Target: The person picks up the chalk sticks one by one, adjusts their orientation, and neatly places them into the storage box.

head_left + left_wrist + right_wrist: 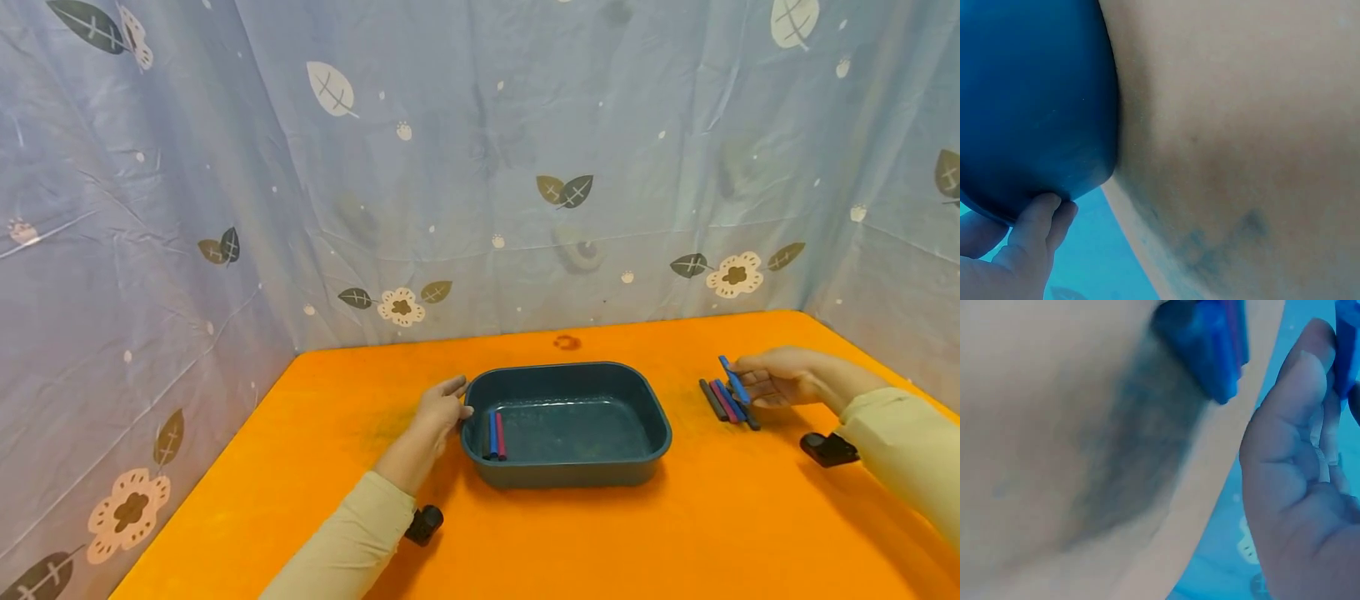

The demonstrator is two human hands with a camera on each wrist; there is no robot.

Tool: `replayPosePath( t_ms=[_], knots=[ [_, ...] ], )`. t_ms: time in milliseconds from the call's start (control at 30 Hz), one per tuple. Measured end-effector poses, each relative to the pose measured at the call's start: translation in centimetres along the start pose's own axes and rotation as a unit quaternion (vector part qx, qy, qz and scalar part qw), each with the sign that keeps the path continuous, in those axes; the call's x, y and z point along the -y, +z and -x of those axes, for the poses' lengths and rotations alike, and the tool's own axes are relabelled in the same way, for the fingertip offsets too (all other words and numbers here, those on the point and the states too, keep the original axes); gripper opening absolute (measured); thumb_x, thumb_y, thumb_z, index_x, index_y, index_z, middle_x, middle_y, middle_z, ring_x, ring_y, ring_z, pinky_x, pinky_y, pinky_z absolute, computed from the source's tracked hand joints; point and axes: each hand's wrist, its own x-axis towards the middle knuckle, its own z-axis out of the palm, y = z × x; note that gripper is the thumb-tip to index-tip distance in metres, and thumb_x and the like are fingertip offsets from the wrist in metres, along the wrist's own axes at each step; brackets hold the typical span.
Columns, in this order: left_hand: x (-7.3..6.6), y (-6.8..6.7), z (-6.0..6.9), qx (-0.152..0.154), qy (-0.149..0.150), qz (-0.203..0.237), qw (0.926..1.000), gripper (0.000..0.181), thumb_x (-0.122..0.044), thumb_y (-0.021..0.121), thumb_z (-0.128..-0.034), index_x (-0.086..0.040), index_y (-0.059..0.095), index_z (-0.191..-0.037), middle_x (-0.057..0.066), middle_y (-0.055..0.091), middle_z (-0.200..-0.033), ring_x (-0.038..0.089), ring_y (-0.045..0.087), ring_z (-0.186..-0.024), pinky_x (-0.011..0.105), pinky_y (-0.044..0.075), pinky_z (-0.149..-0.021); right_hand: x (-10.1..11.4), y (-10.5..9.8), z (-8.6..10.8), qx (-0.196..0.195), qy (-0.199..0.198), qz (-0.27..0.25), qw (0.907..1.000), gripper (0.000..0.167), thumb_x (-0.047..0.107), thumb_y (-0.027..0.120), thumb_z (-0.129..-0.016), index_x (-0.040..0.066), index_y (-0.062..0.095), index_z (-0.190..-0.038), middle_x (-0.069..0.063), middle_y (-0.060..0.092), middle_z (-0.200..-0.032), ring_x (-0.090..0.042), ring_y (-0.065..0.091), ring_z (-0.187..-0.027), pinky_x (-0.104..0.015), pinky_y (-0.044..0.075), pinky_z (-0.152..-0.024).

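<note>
A dark teal plastic basin (570, 475) stands in the middle of the table. My left hand (441, 412) grips its left rim, with the thumb over the edge and the fingers (1038, 219) against the outer wall. Inside, at the left end, lie a black stick, a blue stick (492, 435) and a magenta stick (501, 437), side by side. On the right, my right hand (780, 379) pinches a slim blue stick (735, 382), raised and tilted. Just below it several black, magenta and blue sticks (724, 402) lie together on the table; their exact kind is unclear.
An orange cloth (555, 542) covers the table, with a dark ring-like mark (567, 342) near the back edge. Blue-grey curtains (480, 167) with leaf and flower prints enclose the back and both sides. Black wrist cameras (425, 525) hang below each sleeve.
</note>
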Motion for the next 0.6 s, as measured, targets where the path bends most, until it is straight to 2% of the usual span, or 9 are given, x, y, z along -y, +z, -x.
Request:
replayPosePath(
  t_ms=[33,67,100,133,200,600],
  knots=[
    [0.0,0.0,0.0,0.001,0.000,0.001,1.0000,0.061,0.019,0.047,-0.0889,0.005,0.035,-0.147,0.022,0.039,-0.149,0.038,0.042,-0.132,0.044,0.046,-0.097,0.1,0.1,0.0,-0.004,0.003,-0.018,0.9998,0.053,0.029,0.039,-0.104,-0.011,0.043,-0.138,-0.036,0.047,-0.134,-0.010,0.058,-0.095,-0.031,0.050,-0.087],
    [0.0,0.0,0.0,0.002,0.001,0.002,1.0000,0.061,0.019,0.046,-0.0889,0.005,0.035,-0.147,0.022,0.039,-0.149,0.038,0.042,-0.132,0.044,0.046,-0.098,0.3,0.3,0.1,-0.006,0.002,-0.030,0.9995,0.046,0.029,0.041,-0.104,-0.006,0.052,-0.132,-0.032,0.056,-0.124,-0.010,0.059,-0.094,-0.031,0.050,-0.086],
    [0.0,0.0,0.0,0.003,0.002,0.002,1.0000,0.061,0.020,0.046,-0.0888,0.005,0.034,-0.147,0.022,0.038,-0.149,0.038,0.041,-0.132,0.044,0.046,-0.097,0.4,0.4,0.1,-0.007,0.002,-0.039,0.9992,0.040,0.028,0.042,-0.104,-0.002,0.058,-0.125,-0.027,0.061,-0.118,-0.010,0.059,-0.092,-0.030,0.051,-0.085],
    [0.0,-0.1,0.0,0.003,0.003,0.002,1.0000,0.061,0.020,0.046,-0.0888,0.005,0.034,-0.147,0.022,0.038,-0.149,0.038,0.041,-0.132,0.044,0.046,-0.097,0.8,0.7,0.2,-0.009,0.002,-0.055,0.9984,0.032,0.027,0.043,-0.103,0.005,0.065,-0.112,-0.018,0.065,-0.107,-0.010,0.060,-0.090,-0.029,0.051,-0.084],
    [0.0,-0.1,0.0,0.004,0.004,0.002,1.0000,0.061,0.020,0.046,-0.0889,0.005,0.034,-0.147,0.022,0.038,-0.149,0.038,0.041,-0.133,0.043,0.046,-0.096,1.3,1.3,0.2,-0.017,0.002,-0.089,0.9959,0.023,0.024,0.046,-0.102,0.020,0.064,-0.089,0.006,0.063,-0.090,-0.010,0.061,-0.084,-0.027,0.052,-0.081],
    [0.0,0.0,0.1,0.000,0.002,0.008,1.0000,0.062,0.020,0.047,-0.0880,0.005,0.036,-0.147,0.022,0.040,-0.148,0.037,0.044,-0.130,0.044,0.046,-0.097,4.4,3.9,0.3,0.000,-0.020,-0.097,0.9951,0.026,0.020,0.042,-0.103,0.014,0.063,-0.091,0.001,0.066,-0.088,-0.012,0.066,-0.083,-0.026,0.054,-0.078]
  ],
)
